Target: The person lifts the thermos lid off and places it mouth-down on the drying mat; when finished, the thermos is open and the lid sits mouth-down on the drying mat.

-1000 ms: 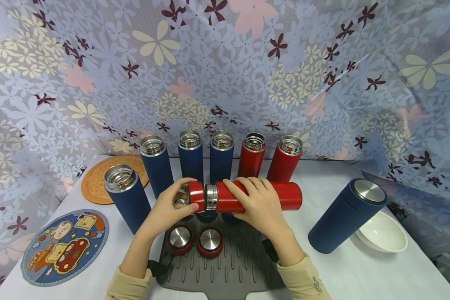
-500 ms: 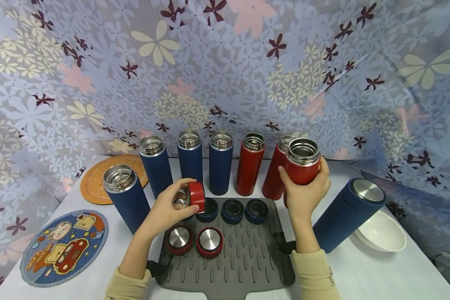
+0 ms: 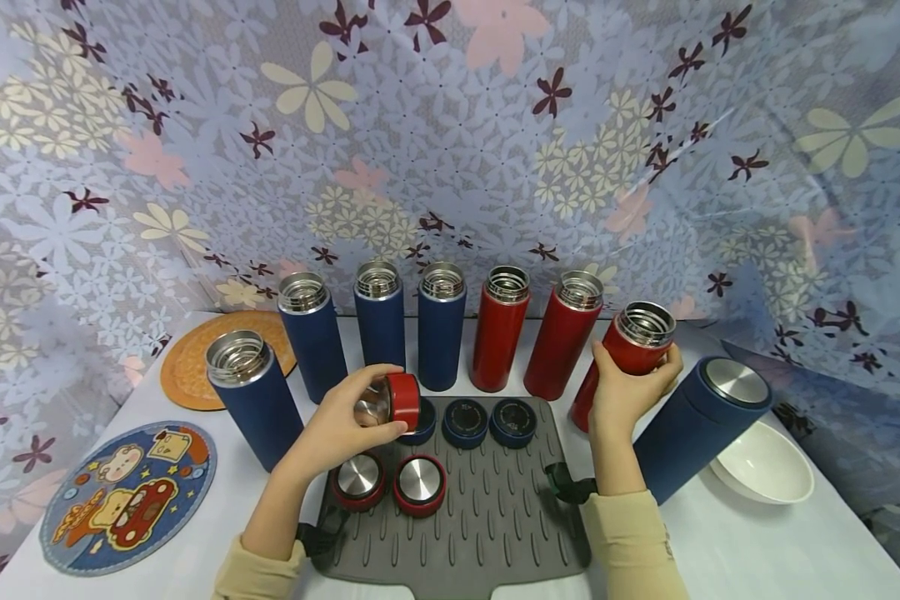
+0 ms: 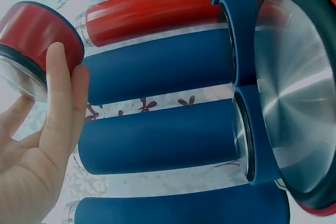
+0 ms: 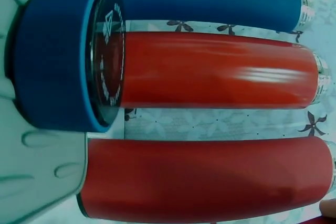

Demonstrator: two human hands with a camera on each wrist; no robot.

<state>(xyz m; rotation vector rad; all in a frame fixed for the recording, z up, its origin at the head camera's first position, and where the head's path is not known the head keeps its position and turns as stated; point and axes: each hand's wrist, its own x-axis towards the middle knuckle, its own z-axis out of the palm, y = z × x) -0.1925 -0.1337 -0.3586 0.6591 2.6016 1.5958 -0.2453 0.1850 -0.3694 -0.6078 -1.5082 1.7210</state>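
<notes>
My left hand [image 3: 330, 437] pinches a red bottle lid [image 3: 403, 402] on its side above the grey board's left back corner. In the left wrist view the fingers [image 4: 60, 103] lie along that lid. At the right end of the row, my right hand [image 3: 628, 400] grips an uncapped red thermos bottle [image 3: 633, 357] near its steel neck. Whether its base touches the table cannot be told. Two open red bottles [image 3: 501, 342] stand to its left, then several open blue bottles [image 3: 442, 342]. Only a bit of the right hand [image 5: 329, 208] shows in the right wrist view.
On the grey ridged board [image 3: 495, 525] sit two red lids [image 3: 420, 483] and several blue lids [image 3: 465, 423]. A capped blue bottle [image 3: 708, 425] stands right, before a white bowl [image 3: 768, 467]. A cartoon mat [image 3: 131, 500] and an orange round board [image 3: 195, 367] lie left.
The red bottle has parted from the lid, turned upright, and moved right and down with my right hand. My left hand keeps the lid, shifting only slightly.
</notes>
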